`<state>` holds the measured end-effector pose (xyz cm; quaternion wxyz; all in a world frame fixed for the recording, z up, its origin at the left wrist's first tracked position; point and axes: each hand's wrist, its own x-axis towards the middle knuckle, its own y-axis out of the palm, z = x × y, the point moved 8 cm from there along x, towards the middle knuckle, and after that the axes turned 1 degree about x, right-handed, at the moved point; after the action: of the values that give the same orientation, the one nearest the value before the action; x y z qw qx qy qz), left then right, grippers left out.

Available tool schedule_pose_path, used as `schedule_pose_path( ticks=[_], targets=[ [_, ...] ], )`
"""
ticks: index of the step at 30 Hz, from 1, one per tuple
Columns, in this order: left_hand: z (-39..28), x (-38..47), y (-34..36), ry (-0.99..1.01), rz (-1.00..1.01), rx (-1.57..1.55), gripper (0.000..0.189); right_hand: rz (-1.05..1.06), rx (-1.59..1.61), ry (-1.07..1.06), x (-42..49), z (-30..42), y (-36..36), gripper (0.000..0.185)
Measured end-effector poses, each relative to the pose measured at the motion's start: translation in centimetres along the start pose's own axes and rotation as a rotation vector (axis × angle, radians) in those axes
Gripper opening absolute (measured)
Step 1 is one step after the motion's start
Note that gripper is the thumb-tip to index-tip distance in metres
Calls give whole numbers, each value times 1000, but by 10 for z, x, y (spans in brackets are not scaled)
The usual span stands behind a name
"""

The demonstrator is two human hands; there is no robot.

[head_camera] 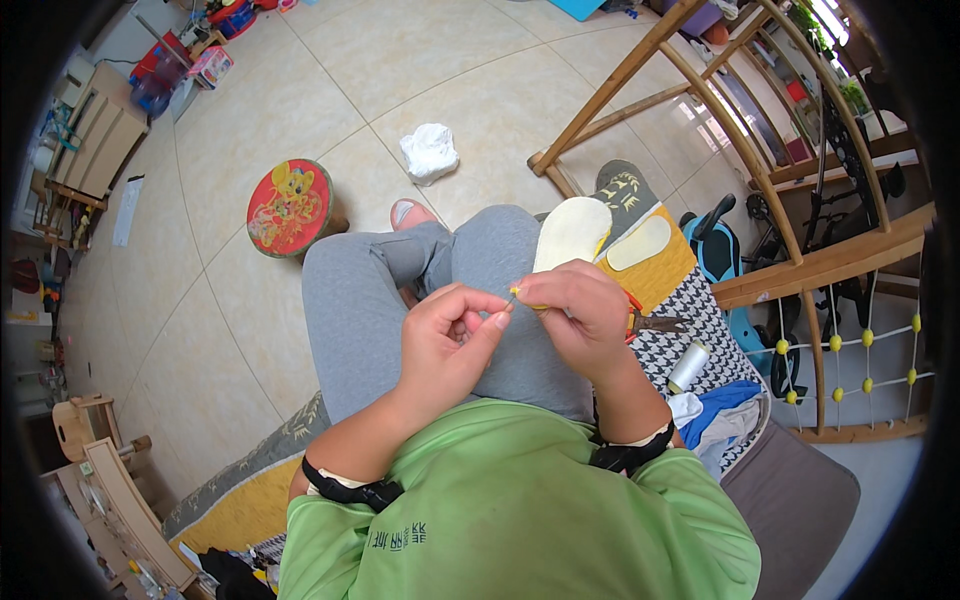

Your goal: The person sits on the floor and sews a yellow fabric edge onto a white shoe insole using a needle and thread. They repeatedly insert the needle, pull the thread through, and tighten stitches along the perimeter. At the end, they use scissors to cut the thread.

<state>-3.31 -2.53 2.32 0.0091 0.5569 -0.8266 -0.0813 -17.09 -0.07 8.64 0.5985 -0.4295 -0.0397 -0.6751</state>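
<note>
My left hand (454,345) pinches a thin needle (511,303) between thumb and forefinger, over my lap. My right hand (577,311) meets it from the other side, its fingertips closed on a small yellow piece (515,290) at the needle's far end. Under the right hand runs a cream insole (574,229) with a yellow edge; its lower end is hidden by the fingers, so whether they grip it I cannot tell. A smaller cream insole (639,244) lies just beyond. Red-handled pliers (656,324) and a spool of white thread (688,366) rest beside my right forearm.
I sit on a patterned cushion (660,270) with blue and white cloths (720,409) at my right. A wooden frame (757,289) with beaded cords stands farther right. On the tiled floor are a round red stool (291,206) and a white crumpled bundle (430,152).
</note>
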Motion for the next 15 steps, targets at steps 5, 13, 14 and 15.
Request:
schedule_pose_path(
  ticks=[5,13,14,15],
  targets=[
    [-4,0,0,58,7,54,4,11,-86,-139,3,11,-2,20],
    [-8,0,2,42,4,13,4,11,-103,-206,-1,17,0,18],
    [-8,-1,3,20,11,-22,4,12,-107,-205,-1,17,0,18],
    [-7,-1,4,6,22,-64,4,-8,-111,-213,-2,18,-2,18]
  ],
)
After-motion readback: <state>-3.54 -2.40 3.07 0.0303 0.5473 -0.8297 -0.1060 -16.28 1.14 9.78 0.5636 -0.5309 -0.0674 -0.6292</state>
